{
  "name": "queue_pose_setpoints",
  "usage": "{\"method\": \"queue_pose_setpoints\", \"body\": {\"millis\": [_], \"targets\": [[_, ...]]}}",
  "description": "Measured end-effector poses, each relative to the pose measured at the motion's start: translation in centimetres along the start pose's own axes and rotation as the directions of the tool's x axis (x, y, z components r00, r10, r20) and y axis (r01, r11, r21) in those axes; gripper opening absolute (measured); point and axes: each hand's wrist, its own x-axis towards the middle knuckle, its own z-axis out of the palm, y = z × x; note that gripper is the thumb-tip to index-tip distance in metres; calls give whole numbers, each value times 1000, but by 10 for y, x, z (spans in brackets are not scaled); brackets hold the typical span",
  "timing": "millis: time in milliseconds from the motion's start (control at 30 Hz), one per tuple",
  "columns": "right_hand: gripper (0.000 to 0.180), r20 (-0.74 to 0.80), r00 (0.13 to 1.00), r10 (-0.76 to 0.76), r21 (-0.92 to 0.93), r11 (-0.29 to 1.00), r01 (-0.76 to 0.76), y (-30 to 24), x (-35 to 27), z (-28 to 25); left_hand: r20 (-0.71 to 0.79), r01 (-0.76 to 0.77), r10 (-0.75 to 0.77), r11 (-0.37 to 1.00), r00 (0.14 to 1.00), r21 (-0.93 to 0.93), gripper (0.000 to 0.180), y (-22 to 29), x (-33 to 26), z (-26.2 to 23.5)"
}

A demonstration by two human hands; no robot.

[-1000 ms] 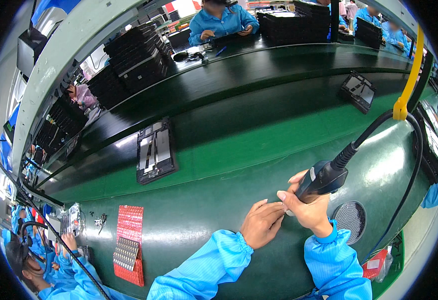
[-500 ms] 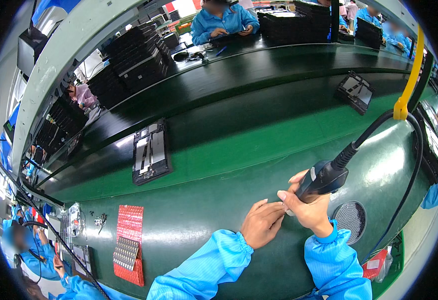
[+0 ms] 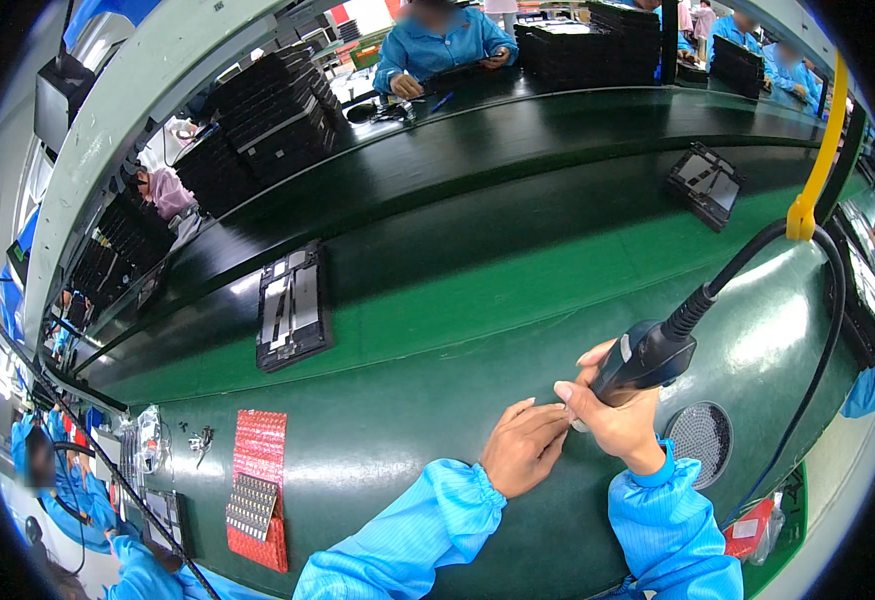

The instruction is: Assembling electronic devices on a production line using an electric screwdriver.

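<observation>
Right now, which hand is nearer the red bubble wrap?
Left. The left hand is right of the red bubble wrap, apart from it; the right hand, gripping the black corded tool, is farther right.

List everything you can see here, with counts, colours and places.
Bench: one, green, beneath the hands
Flat devices: two, black and silver, far left and far right across the bench
Bubble wrap: one, red, left
Dotted sheet: one, greyish, on the bubble wrap
Round dish: one, dark, right of the right hand
Yellow strap: one, yellow, right, at the cord
Tool: one, black, in the right hand
Tray stacks: several, black, background
Other people: several, blue or pink clothing, background and left
Left hand: one, bare, fingertips near the tool's tip
Right hand: one, bare, around the tool
</observation>
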Motion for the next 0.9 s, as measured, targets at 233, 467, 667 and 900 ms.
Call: {"method": "queue_pose_setpoints", "body": {"millis": [233,467,667,900], "targets": [[35,5,1000,-7,18,1000,6,4,0,-1,6,-1,1,1000,1000,2,22,-1,0,0],[35,7,1000,-18,3,1000,18,2,0,-1,11,-2,3,1000,1000,-9,24,-4,-1,2],[35,20,999,-32,-1,999,32,5,-1,-2,2,-4,4,1000,1000,-13,23,-2,-1,1],[36,28,999,-29,-1,1000,29,5,-1,-2,2,-5,5,1000,1000,-17,22,-3,-1,2]]}}
